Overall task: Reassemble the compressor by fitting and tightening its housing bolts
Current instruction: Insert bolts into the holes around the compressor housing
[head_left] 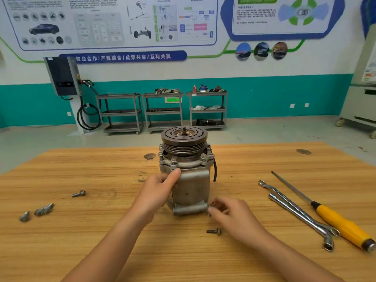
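The grey compressor point(193, 186) stands upright on the wooden table point(101, 241), pulley end up, with several bolts seated in its upper flange. My left hand point(157, 192) grips its left side, thumb pressed just under the flange. My right hand point(230, 214) is at the lower right mounting lug, fingertips pinching a small bolt against it; the bolt is mostly hidden. One loose bolt point(214, 231) lies on the table just in front of the compressor. Another bolt point(79, 193) lies to the left, with more bolts point(43, 209) further left.
To the right lie a combination wrench point(284, 200), an L-shaped socket wrench point(305, 220) and a yellow-handled screwdriver point(341, 222). Beyond the table stand three shelf carts point(162, 110) against the teal wall.
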Tool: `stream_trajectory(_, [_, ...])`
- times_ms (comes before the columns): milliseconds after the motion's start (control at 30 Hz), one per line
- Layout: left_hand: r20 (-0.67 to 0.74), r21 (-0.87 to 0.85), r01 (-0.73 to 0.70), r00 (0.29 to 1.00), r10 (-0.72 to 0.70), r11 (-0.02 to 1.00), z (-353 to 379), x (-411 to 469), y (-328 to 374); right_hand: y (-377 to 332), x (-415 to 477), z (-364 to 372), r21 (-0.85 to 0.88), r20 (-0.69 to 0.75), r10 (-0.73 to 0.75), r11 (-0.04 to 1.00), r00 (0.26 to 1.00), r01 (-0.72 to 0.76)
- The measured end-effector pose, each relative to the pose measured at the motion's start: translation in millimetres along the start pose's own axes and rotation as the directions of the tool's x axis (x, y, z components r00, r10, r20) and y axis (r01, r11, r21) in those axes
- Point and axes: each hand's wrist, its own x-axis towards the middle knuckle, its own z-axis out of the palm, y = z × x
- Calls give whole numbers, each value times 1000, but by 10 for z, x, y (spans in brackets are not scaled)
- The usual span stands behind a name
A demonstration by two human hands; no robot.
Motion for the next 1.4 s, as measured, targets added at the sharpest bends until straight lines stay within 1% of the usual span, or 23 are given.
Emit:
stream_trajectory(33, [19, -97, 47, 999, -46, 994, 8, -8, -8, -28, 36, -54, 70, -49, 30, 997, 998, -27])
stream_trajectory(67, [29, -154, 75, 997, -71, 985, 12, -10, -18, -58, 82, -113, 157, -99, 69, 986, 993, -53])
stream_trajectory(167, [43, -228, 101, 995, -93, 968, 9, -18, -40, -175, 221, -292, 409, -198, 202, 906, 959, -107])
stream_trajectory(200, [51, -247, 99, 995, -89, 964, 6, -16, -47, -211, 260, -343, 484, -212, 233, 869, 949, -104])
stream_trajectory(267, [67, -277, 85, 995, -69, 957, -2, -14, -56, -270, 310, -420, 649, -222, 277, 757, 935, -70])
stream_trajectory(300, [72, -285, 74, 996, -56, 956, -6, -10, -67, -285, 319, -446, 696, -230, 285, 716, 931, -47])
stream_trajectory(333, [75, -290, 63, 996, -43, 955, -14, -5, -83, -287, 323, -464, 706, -250, 279, 708, 927, -22])
stream_trajectory(433, [87, -312, 46, 996, -20, 949, -61, 15, -134, -272, 337, -502, 623, -293, 209, 782, 933, 21])
stream_trajectory(567, [124, -355, 30, 992, 16, 934, -242, 59, -247, -319, 379, -576, 546, -304, 153, 837, 940, 40])
stream_trajectory(667, [148, -338, -29, 985, 84, 941, -450, 128, -343, -414, 406, -602, 394, -351, 74, 916, 933, 76])
stream_trajectory(733, [173, -348, -35, 980, 101, 937, -565, 186, -399, -511, 403, -576, 301, -347, -4, 946, 938, 116])
stream_trajectory(800, [206, -361, -14, 974, 94, 933, -651, 239, -434, -616, 388, -512, 262, -324, -72, 951, 943, 163])
stream_trajectory(933, [310, -361, 37, 947, 82, 932, -796, 356, -435, -821, 372, -326, 274, -337, -191, 917, 922, 290])
stream_trajectory(967, [337, -357, 52, 938, 77, 933, -826, 376, -428, -861, 379, -276, 252, -342, -222, 914, 913, 317])
stream_trajectory(1067, [392, -352, 68, 916, 81, 934, -876, 407, -433, -930, 412, -176, 109, -356, -324, 917, 876, 383])
stream_trajectory(1200, [417, -371, 82, 905, 87, 925, -894, 392, -448, -918, 441, -173, 26, -353, -344, 926, 870, 376])
stream_trajectory(1233, [421, -375, 86, 903, 87, 923, -895, 387, -445, -921, 440, -181, -13, -340, -374, 920, 863, 393])
stream_trajectory(1333, [412, -376, 84, 907, 84, 923, -900, 382, -457, -926, 419, -187, -182, -256, -488, 872, 834, 454])
stream_trajectory(1400, [391, -357, 82, 918, 69, 931, -919, 364, -473, -930, 404, -194, -215, -196, -467, 879, 863, 426])
